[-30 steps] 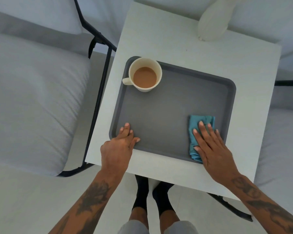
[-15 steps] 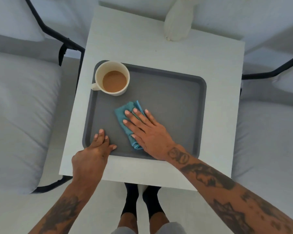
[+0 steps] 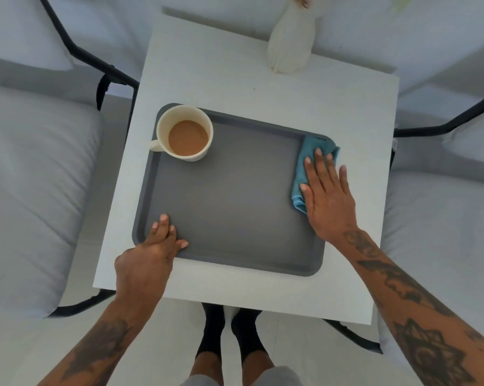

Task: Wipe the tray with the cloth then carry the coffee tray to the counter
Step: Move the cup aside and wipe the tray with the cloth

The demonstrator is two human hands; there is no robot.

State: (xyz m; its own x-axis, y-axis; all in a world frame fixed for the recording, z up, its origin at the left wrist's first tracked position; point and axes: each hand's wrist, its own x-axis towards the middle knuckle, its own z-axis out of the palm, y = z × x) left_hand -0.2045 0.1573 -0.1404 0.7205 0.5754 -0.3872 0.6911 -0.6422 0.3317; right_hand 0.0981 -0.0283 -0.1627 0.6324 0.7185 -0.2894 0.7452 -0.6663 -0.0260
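Note:
A dark grey tray [image 3: 235, 196] lies on a small white table [image 3: 235, 79]. In its far left corner stands a cream mug [image 3: 185, 133] holding milky coffee, handle to the left. My right hand [image 3: 328, 196] lies flat, fingers spread, pressing a folded teal cloth [image 3: 304, 162] onto the tray's far right corner and rim. My left hand [image 3: 151, 252] rests on the tray's near left corner, fingers together on the tray floor and thumb along the near rim, steadying it.
A white vase [image 3: 291, 43] stands at the table's far edge. Grey cushioned chairs with black metal frames flank the table on the left [image 3: 34, 190] and right [image 3: 444, 232]. My feet in black socks [image 3: 229, 338] stand at the table's near edge.
My right hand has swept the cloth from the tray's left middle, near the mug, across to the far right corner. My left hand has stayed on the near left corner.

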